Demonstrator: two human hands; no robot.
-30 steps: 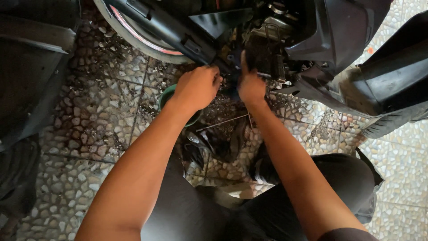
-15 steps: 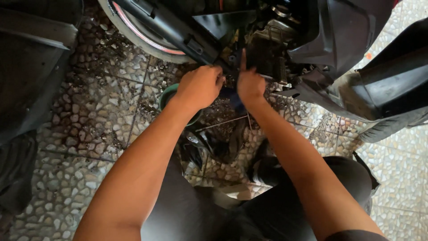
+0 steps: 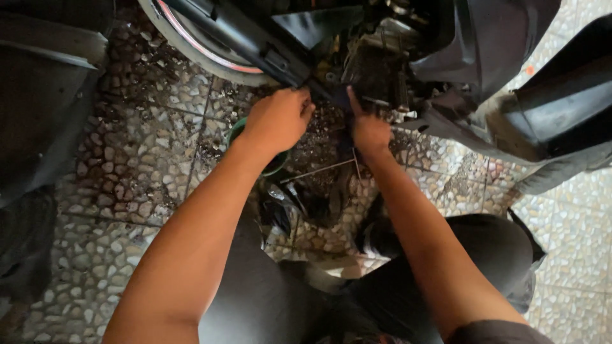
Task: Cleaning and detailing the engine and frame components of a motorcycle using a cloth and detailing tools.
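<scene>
green bowl point(image 3: 275, 164) half-hidden under left hand point(image 3: 278, 119)

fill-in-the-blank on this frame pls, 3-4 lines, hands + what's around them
1. The left hand is closed into a ____ at the underside of the motorbike.
2. Below the left wrist, a small ____-coloured bowl sits on the floor.
3. The floor is covered in ____-patterned tiles.
4. The right hand reaches up with its fingers pointing ____ the engine parts.

Missing words: fist; green; pebble; toward
</scene>
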